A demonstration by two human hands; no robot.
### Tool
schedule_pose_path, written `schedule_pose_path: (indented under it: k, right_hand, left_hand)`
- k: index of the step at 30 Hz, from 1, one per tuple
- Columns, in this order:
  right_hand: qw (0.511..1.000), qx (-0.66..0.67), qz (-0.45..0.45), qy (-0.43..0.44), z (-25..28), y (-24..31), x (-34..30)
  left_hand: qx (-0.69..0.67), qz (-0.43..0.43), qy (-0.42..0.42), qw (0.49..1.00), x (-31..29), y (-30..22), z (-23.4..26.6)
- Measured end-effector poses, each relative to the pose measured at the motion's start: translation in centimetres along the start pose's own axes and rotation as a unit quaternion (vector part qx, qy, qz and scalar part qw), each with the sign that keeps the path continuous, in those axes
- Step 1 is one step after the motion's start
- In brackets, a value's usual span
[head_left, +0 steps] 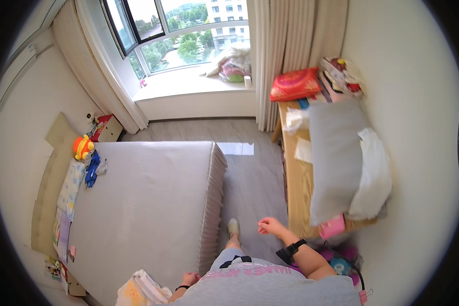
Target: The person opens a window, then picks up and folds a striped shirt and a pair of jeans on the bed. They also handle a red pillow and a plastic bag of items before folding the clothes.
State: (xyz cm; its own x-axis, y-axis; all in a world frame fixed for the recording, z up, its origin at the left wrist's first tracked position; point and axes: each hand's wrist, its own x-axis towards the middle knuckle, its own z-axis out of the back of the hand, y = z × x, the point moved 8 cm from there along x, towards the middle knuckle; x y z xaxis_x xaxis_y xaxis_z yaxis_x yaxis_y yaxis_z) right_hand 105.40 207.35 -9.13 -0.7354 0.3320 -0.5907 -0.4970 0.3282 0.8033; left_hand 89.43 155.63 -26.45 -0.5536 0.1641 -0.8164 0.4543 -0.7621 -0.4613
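Folded cloth (143,289), white w/ yellow, is lying on the near end of the bed (143,209), just left of the L hand (190,278). That hand is showing bent fingers, but its inner side is hiding, so I'm not able to tell whether it's gripping anything. R hand (272,227) is hanging btwn bed and table, fingers forming a loose curl, no obj. showing; can't tell if the tips are meeting.

Progress, judging only: grey cover is lying mostly smooth, ruffled skirt (217,178) hanging down the side, so that part's prob. looking done. Cloth is sitting folded, and blue clothes (92,169) are lying nr the headboard (46,214) w/ 1 plush toy (83,147) close by, so tidying there is maybe remaining.

Edges now: grey floor (252,186) is forming a lane btwn bed and wooden table (301,196), running up to the window sill (188,87), w/ 1 shoe (233,228) showing in it. R side is looking tighter: table corner is standing nr the R hand, and a grey mat (336,158) and white fabric (375,173) are covering much of the top.
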Motion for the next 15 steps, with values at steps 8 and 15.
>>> schedule_pose_path:
  k: [8, 15]
  right_hand:
    - [0.991, 0.107, -0.057, -0.058, 6.3, 10.9, 14.7]
    - [0.97, 0.157, -0.055, -0.175, 16.4, 19.7, 21.6]
  left_hand:
    - [-0.099, 0.048, 0.023, 0.994, 16.3, -19.0, 4.2]
    - [0.325, -0.344, -0.1, 0.875, 27.0, -54.3, 7.1]
